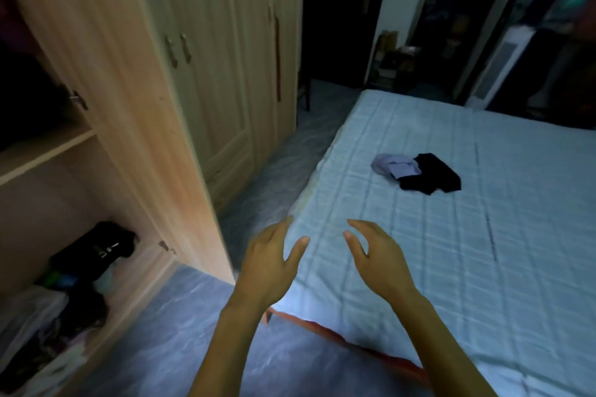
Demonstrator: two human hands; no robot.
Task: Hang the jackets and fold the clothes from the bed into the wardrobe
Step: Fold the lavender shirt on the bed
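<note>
On the pale blue bed (pixel 483 235) lie a crumpled lilac garment (pixel 395 165) and, touching it on the right, a black garment (pixel 430 174). My left hand (pixel 269 263) and my right hand (pixel 375 256) hover above the bed's near corner, fingers spread and relaxed, holding nothing. Both hands are well short of the clothes. The open wardrobe (pixel 106 151) stands at the left; its lower shelf holds a heap of dark and coloured clothes (pixel 80 271).
The wardrobe's open door (pixel 154 106) juts out between the shelves and the bed. A narrow strip of blue marbled floor (pixel 180 332) runs between them. Closed wardrobe doors (pixel 232 58) continue behind. Dark furniture and a doorway stand beyond the bed.
</note>
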